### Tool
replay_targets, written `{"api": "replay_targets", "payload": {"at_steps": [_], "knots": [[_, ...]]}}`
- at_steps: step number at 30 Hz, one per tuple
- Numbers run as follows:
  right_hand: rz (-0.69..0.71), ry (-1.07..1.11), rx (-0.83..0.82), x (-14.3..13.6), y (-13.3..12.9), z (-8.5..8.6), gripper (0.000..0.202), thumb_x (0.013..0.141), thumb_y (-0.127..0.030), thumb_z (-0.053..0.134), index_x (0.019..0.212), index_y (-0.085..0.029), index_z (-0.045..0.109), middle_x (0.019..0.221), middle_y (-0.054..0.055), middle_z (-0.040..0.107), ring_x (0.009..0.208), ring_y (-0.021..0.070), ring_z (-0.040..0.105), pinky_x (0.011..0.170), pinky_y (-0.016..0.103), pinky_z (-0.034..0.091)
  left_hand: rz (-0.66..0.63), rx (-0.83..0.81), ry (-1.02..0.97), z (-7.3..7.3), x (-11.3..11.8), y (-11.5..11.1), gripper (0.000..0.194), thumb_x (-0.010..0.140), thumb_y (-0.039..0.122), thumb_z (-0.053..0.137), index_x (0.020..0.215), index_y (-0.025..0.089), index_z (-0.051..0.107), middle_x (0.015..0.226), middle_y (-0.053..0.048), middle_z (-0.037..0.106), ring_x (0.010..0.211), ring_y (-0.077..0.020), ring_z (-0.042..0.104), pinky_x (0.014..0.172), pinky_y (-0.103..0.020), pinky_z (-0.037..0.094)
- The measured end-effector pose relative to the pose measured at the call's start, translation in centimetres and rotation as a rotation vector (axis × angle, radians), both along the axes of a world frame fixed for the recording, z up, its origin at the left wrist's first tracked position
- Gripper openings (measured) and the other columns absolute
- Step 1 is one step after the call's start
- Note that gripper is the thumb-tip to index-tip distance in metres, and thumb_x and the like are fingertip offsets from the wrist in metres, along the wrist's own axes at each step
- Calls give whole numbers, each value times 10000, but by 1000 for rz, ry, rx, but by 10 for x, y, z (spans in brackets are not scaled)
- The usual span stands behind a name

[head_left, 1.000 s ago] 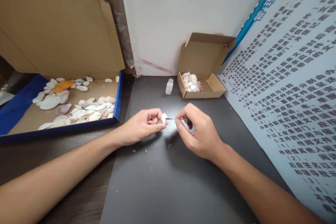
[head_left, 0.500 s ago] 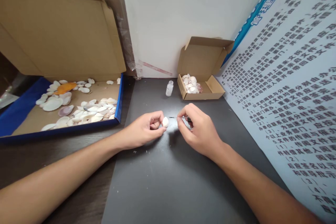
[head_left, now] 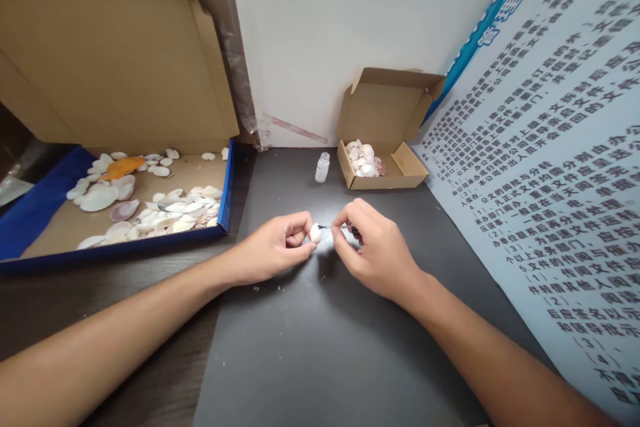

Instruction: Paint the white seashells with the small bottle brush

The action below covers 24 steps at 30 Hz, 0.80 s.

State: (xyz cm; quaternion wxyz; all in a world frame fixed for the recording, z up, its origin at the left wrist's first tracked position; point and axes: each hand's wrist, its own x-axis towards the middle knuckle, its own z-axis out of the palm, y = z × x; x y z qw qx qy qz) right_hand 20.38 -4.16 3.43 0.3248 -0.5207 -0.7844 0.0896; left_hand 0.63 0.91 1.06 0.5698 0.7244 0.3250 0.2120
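On camera my left hand (head_left: 273, 245) pinches a shell (head_left: 315, 234), my right hand (head_left: 376, 247) a brush (head_left: 326, 227); beyond the grip stands a bottle (head_left: 323, 168).

The small rounded shell (head_left: 315, 234) is white; the thin, slender tool (head_left: 323, 227) has a black tip. The large open cardboard box (head_left: 229, 195) is tan inside, with bright blue walls. One flat shell (head_left: 123, 167) there is orange, one oval shell (head_left: 124, 211) dull purple. The table (head_left: 150, 353) is streaky dark brown, the smooth flat mat (head_left: 280, 373) dark grey. Dark characters line the pale blue printed sheet (head_left: 525, 227).
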Motion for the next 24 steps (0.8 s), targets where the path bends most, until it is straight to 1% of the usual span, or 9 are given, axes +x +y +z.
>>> {"api": "replay_targets", "payload": {"at_steps": [2,6,10,14,19,22,24], "knots": [[-18,27,0,1,1,0,90,844,-134,541,779,-195,527,745,-20,507,608,109,445,573,269,332,6,-21,0,0,0,1,212,887,289,572,768,198,422,598,102,241,542,-74,185,483,-201,187],[62,63,17,1,2,-1,74,856,-142,541,806,-197,541,750,-20,509,609,108,451,586,265,353,38,-114,-41,2,-1,3,281,878,366,615,754,196,429,572,103,278,523,-67,204,474,-207,180],[7,44,-17,2,2,-3,84,846,-129,547,792,-193,536,753,-20,510,602,104,452,577,265,351,55,-193,-76,2,-3,6,293,850,391,668,761,186,477,543,102,320,495,-58,237,466,-210,180],[53,70,18,1,1,-3,70,858,-146,544,809,-196,540,753,-20,515,603,106,452,581,264,361,64,-230,-102,2,-3,8,301,834,385,695,745,185,488,526,107,305,479,-53,240,459,-210,184],[11,43,-24,2,1,-3,82,851,-139,550,796,-196,531,755,-18,534,605,107,455,571,268,349,69,-270,-130,1,-3,8,304,819,389,716,746,184,504,510,113,289,460,-47,235,450,-212,174],[72,67,5,3,1,-4,73,877,-159,541,815,-197,546,758,-13,546,621,112,461,586,268,364,69,-278,-139,1,-4,8,306,816,386,721,744,184,503,507,115,282,457,-46,226,449,-212,171],[67,61,-7,3,0,-4,77,890,-169,536,820,-195,555,769,-6,558,634,117,477,587,267,369,72,-276,-138,0,-4,9,303,821,386,717,744,183,505,505,113,290,454,-45,233,447,-213,170]]}}
